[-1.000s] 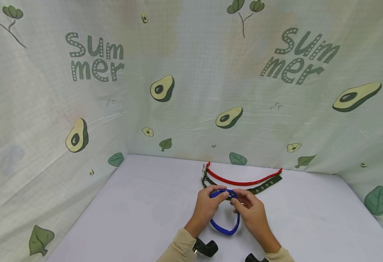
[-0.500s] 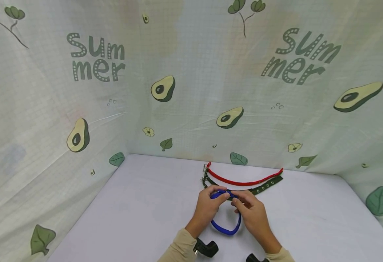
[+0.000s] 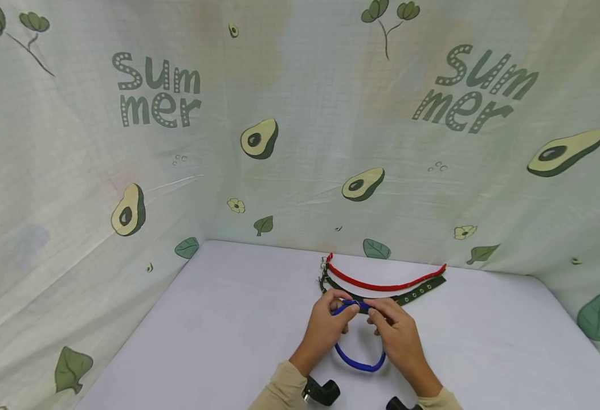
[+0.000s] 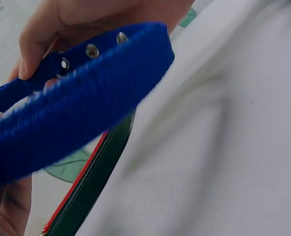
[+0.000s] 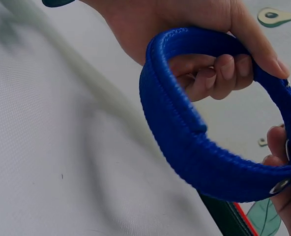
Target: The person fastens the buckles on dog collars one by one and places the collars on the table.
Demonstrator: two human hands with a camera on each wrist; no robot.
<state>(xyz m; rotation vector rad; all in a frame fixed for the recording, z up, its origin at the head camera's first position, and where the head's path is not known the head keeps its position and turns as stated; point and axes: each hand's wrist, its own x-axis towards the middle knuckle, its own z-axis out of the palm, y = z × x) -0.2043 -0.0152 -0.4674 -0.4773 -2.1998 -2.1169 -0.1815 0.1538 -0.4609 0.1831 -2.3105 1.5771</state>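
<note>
A blue collar (image 3: 365,368), a fabric band bent into a loop, is held up above the table by both hands. My left hand (image 3: 325,326) pinches its upper part between thumb and fingers. Just to the right, my right hand (image 3: 399,333) pinches the same strap, fingertips close to the left ones. In the left wrist view, metal eyelets (image 4: 92,51) line the strap beside the right-hand fingers. The right wrist view shows a stitched, overlapping end (image 5: 197,129) on the blue band. Where the two ends meet is partly hidden by fingers.
A red collar (image 3: 382,287) and a dark green collar (image 3: 420,290) with eyelets lie behind the hands on the white table (image 3: 217,319). Their metal fittings (image 3: 323,265) are at the left end. A printed curtain (image 3: 300,114) surrounds the table.
The blue loop has spread wider and its lower part has shifted right. Its top strap is pulled straighter between the hands. The head view has turned slightly left.
</note>
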